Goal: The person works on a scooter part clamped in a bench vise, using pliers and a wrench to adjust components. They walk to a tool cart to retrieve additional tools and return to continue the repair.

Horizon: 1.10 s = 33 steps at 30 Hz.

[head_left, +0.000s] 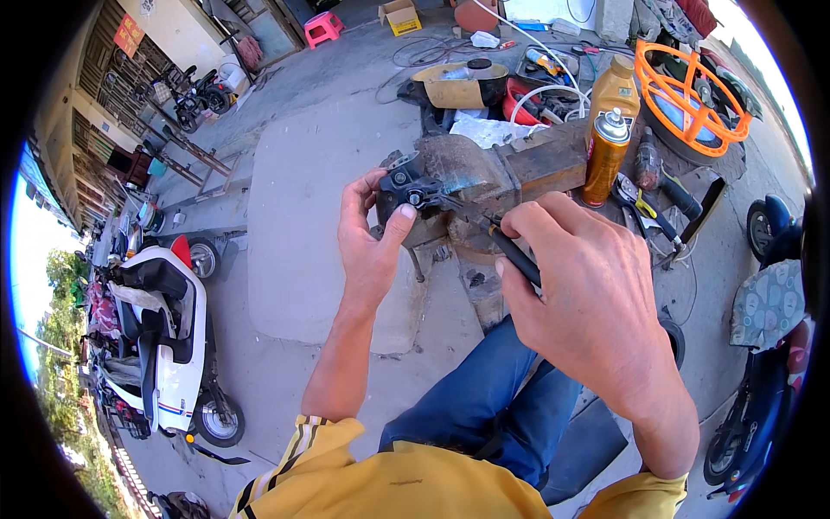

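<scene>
My left hand (370,227) is closed round a small black metal part (399,189) with round bolt-like heads, its thumb pressed against the near side. In my right hand (592,290) is a slim tool with a black handle (519,257). The tool's thin metal end points left and reaches to the right side of the part; whether it is a screwdriver or pliers I cannot tell. Both hands are over the near side of a worn bench vise (467,164), and the part sits by its left end. My fingers hide some of the part and the handle.
Right of the vise stand a gold spray can (603,160) and a tan bottle (617,86). Yellow-handled pliers (644,208), a power drill (670,177) and an orange wheel-like frame (692,99) lie beyond. A white scooter (177,346) is parked at left.
</scene>
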Each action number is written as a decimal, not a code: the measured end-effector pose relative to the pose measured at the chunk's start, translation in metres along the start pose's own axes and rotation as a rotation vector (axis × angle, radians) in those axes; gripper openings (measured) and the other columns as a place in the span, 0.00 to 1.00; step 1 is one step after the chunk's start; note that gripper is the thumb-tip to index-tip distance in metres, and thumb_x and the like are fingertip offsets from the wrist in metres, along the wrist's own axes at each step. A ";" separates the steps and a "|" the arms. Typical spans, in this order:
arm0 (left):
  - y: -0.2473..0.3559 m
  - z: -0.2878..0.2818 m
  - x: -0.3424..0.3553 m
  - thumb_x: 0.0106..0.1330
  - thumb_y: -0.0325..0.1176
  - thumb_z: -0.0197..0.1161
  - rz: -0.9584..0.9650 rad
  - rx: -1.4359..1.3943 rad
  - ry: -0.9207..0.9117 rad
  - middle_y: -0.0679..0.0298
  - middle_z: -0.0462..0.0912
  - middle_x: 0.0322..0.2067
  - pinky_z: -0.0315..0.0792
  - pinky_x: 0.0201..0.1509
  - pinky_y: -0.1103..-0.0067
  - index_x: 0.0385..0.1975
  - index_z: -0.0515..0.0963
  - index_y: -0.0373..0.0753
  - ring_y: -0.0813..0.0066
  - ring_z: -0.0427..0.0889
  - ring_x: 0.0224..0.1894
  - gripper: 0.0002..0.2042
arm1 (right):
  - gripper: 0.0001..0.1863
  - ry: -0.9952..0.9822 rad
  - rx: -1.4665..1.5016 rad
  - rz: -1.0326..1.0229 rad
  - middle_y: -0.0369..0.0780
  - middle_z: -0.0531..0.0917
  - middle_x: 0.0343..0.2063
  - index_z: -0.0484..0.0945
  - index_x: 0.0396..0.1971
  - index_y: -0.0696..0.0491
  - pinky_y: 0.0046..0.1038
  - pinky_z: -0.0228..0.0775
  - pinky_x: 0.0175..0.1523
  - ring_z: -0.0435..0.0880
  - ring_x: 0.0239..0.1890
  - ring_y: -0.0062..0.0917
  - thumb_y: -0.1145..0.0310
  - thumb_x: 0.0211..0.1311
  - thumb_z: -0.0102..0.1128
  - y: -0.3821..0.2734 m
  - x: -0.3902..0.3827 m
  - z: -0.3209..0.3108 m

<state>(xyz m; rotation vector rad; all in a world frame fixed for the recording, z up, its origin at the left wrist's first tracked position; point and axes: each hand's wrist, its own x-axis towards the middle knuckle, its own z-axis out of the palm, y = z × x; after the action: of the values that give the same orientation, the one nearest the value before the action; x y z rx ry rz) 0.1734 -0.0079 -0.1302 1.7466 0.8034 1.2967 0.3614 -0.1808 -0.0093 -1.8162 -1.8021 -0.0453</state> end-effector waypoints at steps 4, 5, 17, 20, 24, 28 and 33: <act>0.003 0.002 -0.001 0.64 0.38 0.69 -0.010 -0.004 0.016 0.57 0.74 0.59 0.62 0.71 0.67 0.61 0.70 0.33 0.64 0.71 0.63 0.28 | 0.09 0.025 0.082 -0.009 0.41 0.82 0.33 0.79 0.35 0.57 0.38 0.78 0.33 0.86 0.36 0.37 0.72 0.54 0.66 0.017 -0.004 0.003; 0.004 0.001 -0.002 0.64 0.38 0.69 -0.002 0.002 0.012 0.57 0.73 0.60 0.62 0.71 0.67 0.61 0.70 0.33 0.64 0.71 0.63 0.28 | 0.09 0.033 0.105 -0.012 0.41 0.82 0.33 0.79 0.35 0.56 0.37 0.78 0.33 0.86 0.35 0.36 0.72 0.53 0.67 0.021 -0.004 0.004; 0.000 0.003 0.000 0.65 0.40 0.72 -0.006 -0.055 0.053 0.57 0.74 0.59 0.62 0.71 0.68 0.59 0.71 0.32 0.66 0.71 0.62 0.28 | 0.14 -0.022 0.194 -0.026 0.42 0.85 0.38 0.81 0.36 0.57 0.35 0.78 0.42 0.86 0.38 0.40 0.78 0.48 0.73 0.021 0.013 0.006; -0.001 0.003 0.001 0.65 0.41 0.72 0.014 -0.054 0.054 0.57 0.74 0.59 0.63 0.71 0.69 0.58 0.72 0.32 0.66 0.72 0.62 0.27 | 0.12 0.003 0.149 -0.089 0.39 0.83 0.37 0.80 0.37 0.54 0.34 0.78 0.35 0.86 0.37 0.35 0.74 0.51 0.72 0.020 0.015 0.009; -0.005 0.003 0.001 0.65 0.42 0.72 0.044 -0.042 0.046 0.57 0.75 0.59 0.64 0.70 0.70 0.57 0.73 0.32 0.66 0.72 0.62 0.27 | 0.12 -0.005 0.120 -0.067 0.39 0.84 0.38 0.81 0.36 0.54 0.34 0.78 0.35 0.86 0.36 0.35 0.75 0.50 0.72 0.012 0.016 0.009; -0.007 0.002 0.001 0.66 0.40 0.72 0.034 -0.071 0.036 0.57 0.76 0.59 0.65 0.69 0.70 0.56 0.73 0.32 0.67 0.73 0.61 0.25 | 0.13 -0.012 0.086 -0.029 0.41 0.85 0.38 0.81 0.36 0.56 0.35 0.79 0.40 0.87 0.37 0.38 0.78 0.49 0.71 -0.001 0.015 0.008; -0.011 -0.002 0.003 0.67 0.38 0.71 0.040 -0.055 0.005 0.58 0.78 0.57 0.66 0.68 0.71 0.56 0.74 0.33 0.69 0.74 0.59 0.23 | 0.12 0.016 0.002 -0.017 0.41 0.85 0.40 0.82 0.36 0.56 0.35 0.79 0.44 0.87 0.39 0.38 0.78 0.49 0.70 -0.014 0.008 0.011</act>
<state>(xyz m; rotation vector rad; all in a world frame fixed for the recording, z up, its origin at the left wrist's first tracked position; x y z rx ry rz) 0.1720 0.0002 -0.1381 1.7250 0.7324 1.3381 0.3454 -0.1700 -0.0105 -1.7948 -1.8055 -0.0650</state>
